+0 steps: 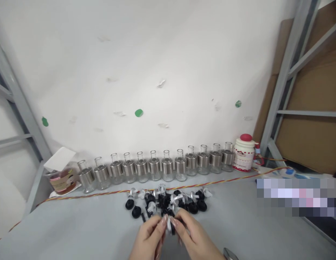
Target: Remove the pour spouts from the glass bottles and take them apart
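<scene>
Both my hands meet at the front middle of the table, pinching a small round bottle cap (169,226) between fingertips and thumbs. Its left side is pale and silvery, its right side black. My left hand (151,234) is closed on the pale side, while my right hand (191,233) is closed on the black side. The fingers partly cover the cap. Just beyond lies a pile of loose parts: clear-and-white caps with spouts (176,198), round black caps (136,212) and small black pieces (164,203).
Glass bottles with steel collars (167,165) stand in a row by the wall. A red-and-yellow twisted wire (103,194) runs before them. At left is a tub with a paper label (63,182); at right, a cream jar (244,155). A dark metal object (230,254) lies beside my right wrist.
</scene>
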Tool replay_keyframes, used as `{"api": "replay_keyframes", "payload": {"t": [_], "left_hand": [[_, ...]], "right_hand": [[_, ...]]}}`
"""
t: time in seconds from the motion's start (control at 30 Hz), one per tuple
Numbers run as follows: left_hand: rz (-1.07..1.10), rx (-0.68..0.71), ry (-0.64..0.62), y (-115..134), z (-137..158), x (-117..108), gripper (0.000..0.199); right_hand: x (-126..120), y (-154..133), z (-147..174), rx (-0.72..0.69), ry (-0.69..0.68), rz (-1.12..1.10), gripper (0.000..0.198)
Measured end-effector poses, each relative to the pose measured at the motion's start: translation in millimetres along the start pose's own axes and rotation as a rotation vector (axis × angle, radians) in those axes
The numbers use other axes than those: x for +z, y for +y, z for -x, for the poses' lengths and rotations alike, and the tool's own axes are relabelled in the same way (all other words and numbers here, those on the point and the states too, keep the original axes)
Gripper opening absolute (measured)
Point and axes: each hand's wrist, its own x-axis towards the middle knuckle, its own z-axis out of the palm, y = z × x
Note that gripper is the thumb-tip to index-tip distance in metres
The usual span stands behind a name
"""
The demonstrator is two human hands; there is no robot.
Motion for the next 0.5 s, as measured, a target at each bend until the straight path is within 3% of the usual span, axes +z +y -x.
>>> {"api": "replay_keyframes", "payload": {"t": [0.1,0.2,0.33,0.5], "left_hand": [[-0.352,0.302,0.064,-7,2,-8,0.036],[-0.703,0.530,0.017,-14,2,-15,0.028],[-0.862,0.578,-0.030,-15,3,-18,0.027],[-0.834,0.464,-0.058,-5,4,-14,0.028]], "right_hand": [[3,12,-7,0.164,-0.018,-0.178,0.037],[9,19,-12,0.358,-0.095,-0.340,0.047],[12,17,-12,0.407,-0.195,-0.375,0.053],[12,18,-8,0.351,-0.091,-0.312,0.050]]}}
